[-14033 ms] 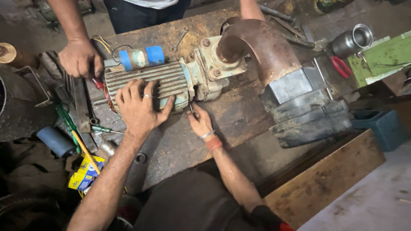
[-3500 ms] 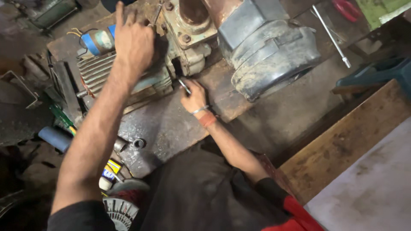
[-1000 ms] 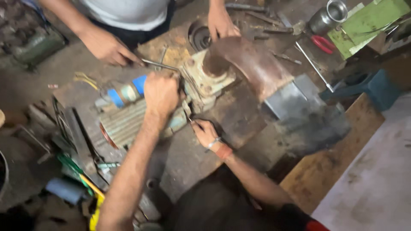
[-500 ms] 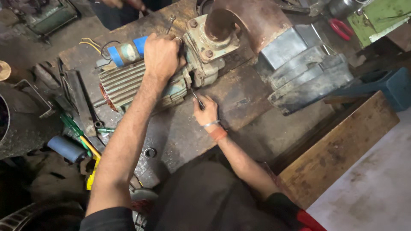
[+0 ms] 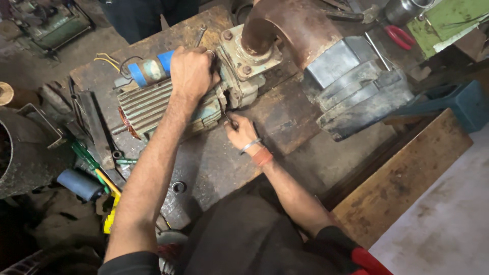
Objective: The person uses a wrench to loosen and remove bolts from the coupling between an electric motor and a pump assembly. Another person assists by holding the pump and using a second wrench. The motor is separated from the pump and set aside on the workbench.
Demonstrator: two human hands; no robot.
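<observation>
A ribbed grey electric motor point(image 5: 145, 104) lies on a worn metal workbench point(image 5: 214, 163), bolted to a greenish flange housing point(image 5: 249, 63) under a rusty curved pipe point(image 5: 285, 25). My left hand point(image 5: 191, 71) clamps down over the motor's top end by the flange, fingers curled around it. My right hand point(image 5: 242, 135) is lower, at the joint between motor and housing, pinching a small thin dark tool whose tip touches the seam. A blue and pale cylinder point(image 5: 150, 69) with loose wires sits on the motor's far side.
A grey ribbed metal casing point(image 5: 356, 86) sits right of the pipe. Red-handled pliers point(image 5: 400, 35) lie top right. Screwdrivers point(image 5: 97, 168), a blue cylinder point(image 5: 79, 183) and scrap crowd the left edge. A wooden plank point(image 5: 402, 178) leans lower right. Another person's dark trousers point(image 5: 147, 15) stand beyond the bench.
Both my hands stay on the motor at the same spots. The other person's hands, at the bench's far edge a second ago, are out of view now.
</observation>
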